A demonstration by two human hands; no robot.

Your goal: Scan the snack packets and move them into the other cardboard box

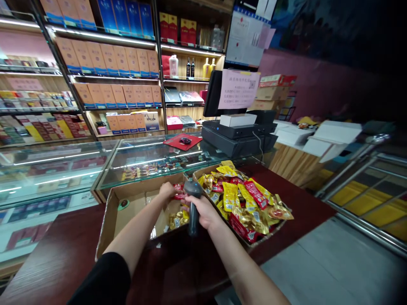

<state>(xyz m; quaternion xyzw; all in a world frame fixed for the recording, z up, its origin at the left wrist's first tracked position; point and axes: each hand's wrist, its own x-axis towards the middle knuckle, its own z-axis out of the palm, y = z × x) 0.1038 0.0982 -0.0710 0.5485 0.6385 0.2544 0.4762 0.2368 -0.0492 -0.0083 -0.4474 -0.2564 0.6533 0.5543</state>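
Observation:
My right hand [202, 210] is closed round the handle of a dark grey barcode scanner [193, 189], its head tilted towards my left hand. Fingers of my left hand [167, 190] are closed on a small red snack packet [179, 196] just left of the scanner head, above a shallow cardboard box [133, 186]. Inside that box lie a few gold packets [178, 220] and clear wrapping. To the right, a second cardboard box [199, 173] is heaped with yellow, red and gold snack packets [244, 199]. The scanner partly hides my right fingertips.
Both boxes rest on a dark red table [63, 254]. Behind runs a glass display counter [140, 146] with a red mat [178, 142] and a mouse. A monitor [214, 93] and cash drawer [229, 144] stand there. A metal railing [365, 169] is at right.

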